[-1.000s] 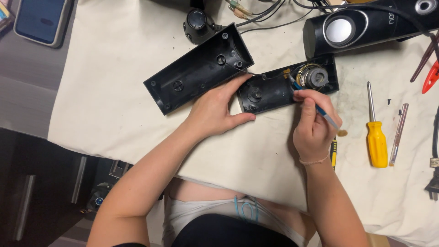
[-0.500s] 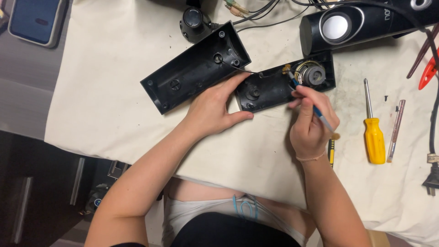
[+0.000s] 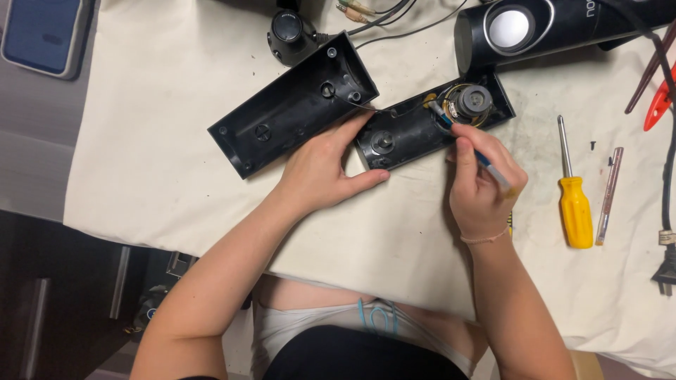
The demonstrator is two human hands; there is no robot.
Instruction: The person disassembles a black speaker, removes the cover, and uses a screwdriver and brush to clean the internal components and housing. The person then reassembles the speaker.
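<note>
Count of things on the cloth-covered tabletop (image 3: pixel 141 176)

Two hands (image 3: pixel 320 165) (image 3: pixel 482 186), two opened black casing halves (image 3: pixel 292 105) (image 3: pixel 415 130), one whole black speaker (image 3: pixel 563 24), one bare speaker driver (image 3: pixel 470 102), one yellow-handled screwdriver (image 3: pixel 574 200), one blue-handled tool (image 3: pixel 486 162), one phone (image 3: pixel 46 35), one round black knob unit (image 3: pixel 289 32).

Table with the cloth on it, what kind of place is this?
Probably a home repair table. An opened black speaker shell lies apart on the cream cloth, a yellow screwdriver waits nearby, and the right hand pokes a thin tool at the speaker cone.
</note>
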